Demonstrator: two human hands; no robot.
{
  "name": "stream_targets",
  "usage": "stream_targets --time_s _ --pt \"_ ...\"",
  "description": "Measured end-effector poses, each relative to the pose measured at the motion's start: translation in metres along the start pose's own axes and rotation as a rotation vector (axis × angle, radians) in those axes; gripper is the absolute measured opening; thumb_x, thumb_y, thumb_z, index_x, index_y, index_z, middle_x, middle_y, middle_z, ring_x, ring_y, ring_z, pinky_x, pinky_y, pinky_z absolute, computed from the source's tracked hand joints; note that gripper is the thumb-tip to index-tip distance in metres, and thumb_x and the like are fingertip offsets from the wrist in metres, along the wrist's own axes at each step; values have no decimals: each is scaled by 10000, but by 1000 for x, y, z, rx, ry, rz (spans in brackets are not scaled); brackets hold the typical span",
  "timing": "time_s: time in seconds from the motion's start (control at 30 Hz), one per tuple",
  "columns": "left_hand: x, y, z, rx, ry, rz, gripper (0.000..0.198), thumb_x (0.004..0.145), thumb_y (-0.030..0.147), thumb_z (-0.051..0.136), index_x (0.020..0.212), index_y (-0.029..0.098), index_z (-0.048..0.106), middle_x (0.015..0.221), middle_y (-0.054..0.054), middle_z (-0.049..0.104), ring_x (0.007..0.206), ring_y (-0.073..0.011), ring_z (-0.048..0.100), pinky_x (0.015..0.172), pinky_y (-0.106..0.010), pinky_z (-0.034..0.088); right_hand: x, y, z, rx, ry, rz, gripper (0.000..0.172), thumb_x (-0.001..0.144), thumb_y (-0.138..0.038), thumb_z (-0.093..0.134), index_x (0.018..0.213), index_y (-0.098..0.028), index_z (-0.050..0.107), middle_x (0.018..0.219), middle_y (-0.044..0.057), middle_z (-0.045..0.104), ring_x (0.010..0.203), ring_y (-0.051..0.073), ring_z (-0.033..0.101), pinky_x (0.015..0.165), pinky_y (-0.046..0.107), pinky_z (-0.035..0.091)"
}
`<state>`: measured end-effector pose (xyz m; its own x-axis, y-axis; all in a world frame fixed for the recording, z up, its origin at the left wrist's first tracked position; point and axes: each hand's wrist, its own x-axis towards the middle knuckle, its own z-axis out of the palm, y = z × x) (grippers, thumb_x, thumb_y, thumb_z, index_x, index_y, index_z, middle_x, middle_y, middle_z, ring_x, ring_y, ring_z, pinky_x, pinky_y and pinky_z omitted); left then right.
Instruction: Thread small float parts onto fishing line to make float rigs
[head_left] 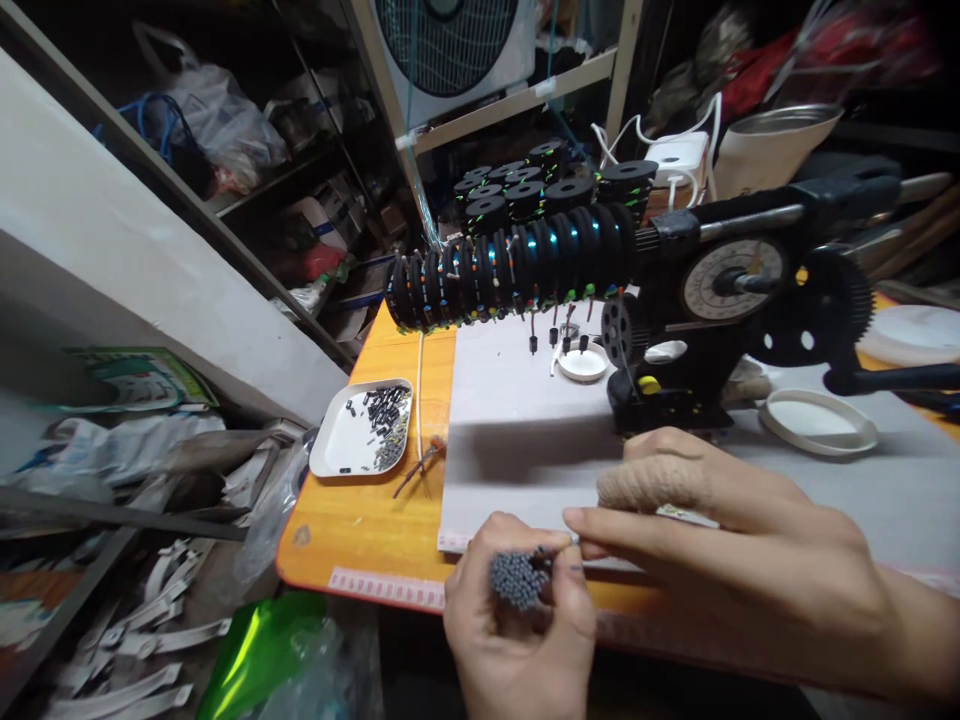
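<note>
My left hand (521, 620) is closed around a bundle of thin grey rods (517, 580), whose ends face up toward me. Its thumb and index finger also meet at a tiny pale piece (574, 538). My right hand (720, 530) reaches in from the right, fingertips pinched together at that same spot; what exactly they grip is too small to make out. Tan wrap (652, 483) covers one right finger. Beyond both hands stands a black crank-driven winding machine (667, 370) with a round dial (735, 282). Its shaft carries a row of black rings (510, 265) wound with shiny blue line.
A white tray (322, 450) of small black and grey pieces sits on the orange table (322, 530) at left, near brown twisted strands (421, 466). White lids (817, 422) lie by the machine. Black spools (525, 195) stand behind, below a fan (450, 50). Shelving flanks the left.
</note>
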<state>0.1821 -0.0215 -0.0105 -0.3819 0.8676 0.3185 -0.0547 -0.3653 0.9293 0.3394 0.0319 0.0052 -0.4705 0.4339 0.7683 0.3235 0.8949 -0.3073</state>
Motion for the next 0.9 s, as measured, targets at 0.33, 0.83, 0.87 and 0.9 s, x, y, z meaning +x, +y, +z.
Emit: stream_targets --time_s 0.33,0.83,0.87,0.9 --pt "1 4 -18 300 -40 -64 73 804 276 784 743 240 770 513 58 511 432 -91 366 468 -243 342 0 2 -4 -61 -111 -26 528 824 -294 832 1282 -158 607 1056 68 699 862 171 700 872 288 579" --pt "11 -3 -18 309 -36 578 209 1008 317 582 864 265 724 831 -21 740 549 -134 616 470 -261 480 19 -4 0 -196 -173 -159 107 972 -138 522 981 -140 629 875 73 685 703 173 562 627 315 438" --pt "13 -4 -18 260 -53 644 215 1018 326 565 863 265 701 713 2 727 454 -125 566 408 -257 441 20 -5 -1 -154 -167 -127 101 984 -158 523 978 -147 624 891 72 682 729 167 575 640 305 454" --pt "15 -5 -17 211 -47 679 226 1026 337 549 856 263 679 602 27 689 379 -118 503 363 -254 399 21 -5 -1 -105 -152 -99 90 994 -185 536 984 -151 618 914 75 679 765 161 591 663 295 475"
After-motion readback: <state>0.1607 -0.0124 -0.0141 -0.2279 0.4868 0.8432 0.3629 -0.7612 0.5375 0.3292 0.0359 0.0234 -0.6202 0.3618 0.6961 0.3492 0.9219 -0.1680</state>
